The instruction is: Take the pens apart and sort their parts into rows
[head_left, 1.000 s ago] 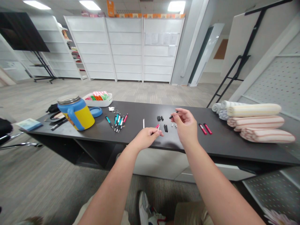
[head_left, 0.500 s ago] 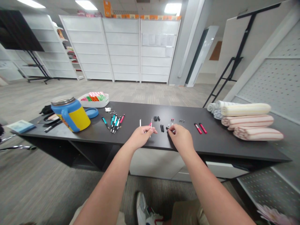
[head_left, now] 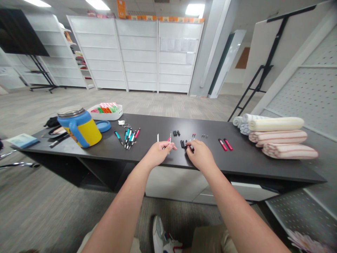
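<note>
My left hand [head_left: 160,153] is closed in a pinch on a thin pen refill [head_left: 170,135] that stands nearly upright, with something pink beside it at the fingers. Just left of that hand, white refills [head_left: 158,137] lie on the black tabletop. My right hand [head_left: 200,154] is low over the table, its fingertips on a small black pen part [head_left: 186,143], partly hidden. Touching distance to the left lie two like black tubes [head_left: 182,143]. Behind them is a row of shorter black pieces [head_left: 176,133]. Small red-tipped pieces [head_left: 193,135] and tiny clear or metal bits [head_left: 204,136] lie beyond the right hand.
Two red pen barrels [head_left: 225,144] lie to the right, before rolled towels [head_left: 279,137]. Assembled pens [head_left: 129,138] lie in a pile to the left, near a large blue-yellow mug [head_left: 84,130], its blue lid [head_left: 103,126] and a white basket [head_left: 113,114].
My right hand has moved slightly left and lowered, bringing the black pen part alongside the two black tubes. The left hand has stayed in place with the refill.
</note>
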`<state>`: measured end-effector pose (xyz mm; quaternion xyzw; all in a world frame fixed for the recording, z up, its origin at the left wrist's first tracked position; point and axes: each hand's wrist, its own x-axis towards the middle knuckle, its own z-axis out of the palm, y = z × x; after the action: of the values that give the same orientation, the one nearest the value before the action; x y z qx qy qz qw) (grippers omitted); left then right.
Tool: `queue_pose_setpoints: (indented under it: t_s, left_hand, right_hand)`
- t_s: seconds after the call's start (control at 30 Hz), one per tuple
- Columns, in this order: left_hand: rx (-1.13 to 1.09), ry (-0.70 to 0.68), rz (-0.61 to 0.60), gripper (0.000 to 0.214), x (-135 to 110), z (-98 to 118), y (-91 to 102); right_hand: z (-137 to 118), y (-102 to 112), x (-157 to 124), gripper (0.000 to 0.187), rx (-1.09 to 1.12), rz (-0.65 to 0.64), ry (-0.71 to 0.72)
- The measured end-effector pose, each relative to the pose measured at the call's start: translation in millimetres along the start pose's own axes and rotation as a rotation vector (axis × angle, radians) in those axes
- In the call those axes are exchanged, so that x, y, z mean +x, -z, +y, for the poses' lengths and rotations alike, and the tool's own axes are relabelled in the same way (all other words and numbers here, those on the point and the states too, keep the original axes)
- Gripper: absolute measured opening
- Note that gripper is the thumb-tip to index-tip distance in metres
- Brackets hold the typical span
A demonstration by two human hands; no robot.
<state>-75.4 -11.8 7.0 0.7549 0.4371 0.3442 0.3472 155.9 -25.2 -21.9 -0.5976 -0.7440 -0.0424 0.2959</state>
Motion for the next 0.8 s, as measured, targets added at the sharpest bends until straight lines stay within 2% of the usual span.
queue_pose_setpoints:
  t_s: [0.23,0.43,0.63,0.8]
  left_hand:
    - [0.015,0.001,-0.002,0.047,-1.0,0.8,0.5]
    - [0.026,-0.035,-0.027,0.043,0.6,-0.2,-2.5]
    - [0.13,-0.084,-0.09,0.041,0.3,-0.7,-10.2]
    - [0.26,-0.107,-0.09,0.046,0.6,-1.3,-12.7]
  right_hand:
    - [-0.8,0.7,-0.8,0.02,0.035,-0.009,0.048]
    - [-8.8,12.4,-0.6,0.021,0.252,0.052,0.068]
    - [-34.4,14.9,1.3,0.036,0.646,0.033,-0.116]
    - [-48.0,5.8,4.9,0.033,0.779,0.017,-0.207]
